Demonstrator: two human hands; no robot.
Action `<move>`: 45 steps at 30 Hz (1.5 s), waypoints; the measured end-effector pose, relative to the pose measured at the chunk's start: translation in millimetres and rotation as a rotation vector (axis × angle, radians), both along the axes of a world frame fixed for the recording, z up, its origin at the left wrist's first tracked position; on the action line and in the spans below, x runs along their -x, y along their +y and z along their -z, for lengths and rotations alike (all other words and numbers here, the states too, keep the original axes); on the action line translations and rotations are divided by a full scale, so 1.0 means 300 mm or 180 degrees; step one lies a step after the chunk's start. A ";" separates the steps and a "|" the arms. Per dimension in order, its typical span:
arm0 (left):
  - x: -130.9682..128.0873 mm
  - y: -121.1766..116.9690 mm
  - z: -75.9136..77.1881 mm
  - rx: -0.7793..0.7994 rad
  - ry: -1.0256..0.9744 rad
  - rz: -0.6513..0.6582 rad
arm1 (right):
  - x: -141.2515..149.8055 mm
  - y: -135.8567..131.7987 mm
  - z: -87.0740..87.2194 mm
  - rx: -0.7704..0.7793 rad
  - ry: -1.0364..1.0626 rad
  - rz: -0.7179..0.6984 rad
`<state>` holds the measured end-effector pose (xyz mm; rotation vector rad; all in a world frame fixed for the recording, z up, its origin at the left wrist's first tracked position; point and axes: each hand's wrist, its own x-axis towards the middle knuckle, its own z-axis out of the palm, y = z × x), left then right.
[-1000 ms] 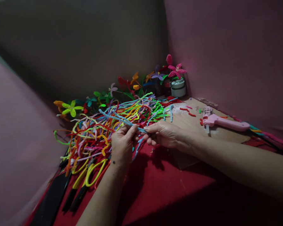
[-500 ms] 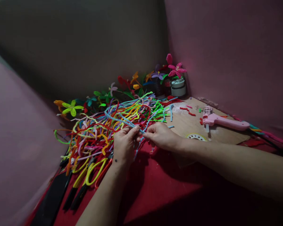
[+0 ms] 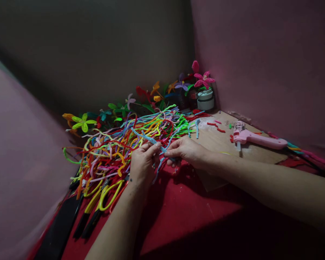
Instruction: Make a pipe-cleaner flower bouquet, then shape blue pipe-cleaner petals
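Observation:
Light-blue pipe cleaners point(image 3: 148, 138) run between my two hands, their loose ends sticking out to the upper left and hanging below. My left hand point(image 3: 143, 162) pinches them between thumb and fingers. Close beside it, my right hand point(image 3: 188, 153) is closed on the same blue strands, thumb against forefinger. Just behind both hands spreads a tangled heap of coloured pipe cleaners point(image 3: 105, 153). Fingers partly hide where the strands cross.
Yellow-handled scissors point(image 3: 108, 196) lie left of my forearm. A pink glue gun point(image 3: 260, 140) rests on a wooden board point(image 3: 256, 157) with short cut pieces. Pipe-cleaner flowers point(image 3: 83, 122) and a lidded grey jar point(image 3: 206, 100) line the back by the walls. Red cloth covers the front.
The blue strands' long loop at the upper left has drawn in closer to my hands. My right hand has turned slightly and its lower fingers show more.

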<state>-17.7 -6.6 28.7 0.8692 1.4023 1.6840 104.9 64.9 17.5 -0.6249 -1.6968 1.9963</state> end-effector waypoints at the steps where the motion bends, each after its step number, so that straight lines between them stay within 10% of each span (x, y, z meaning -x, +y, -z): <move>1: 0.003 0.001 0.001 0.0002 -0.0024 -0.0002 | 0.000 0.001 0.001 0.0039 0.0025 -0.0039; 21: -0.001 -0.004 0.000 0.0190 0.0401 0.0139 | 0.002 -0.013 -0.004 -0.0012 0.0305 0.0239; 45: 0.076 -0.014 -0.019 -0.1151 0.3594 -0.0142 | -0.016 0.020 -0.028 0.0035 0.0364 -0.0043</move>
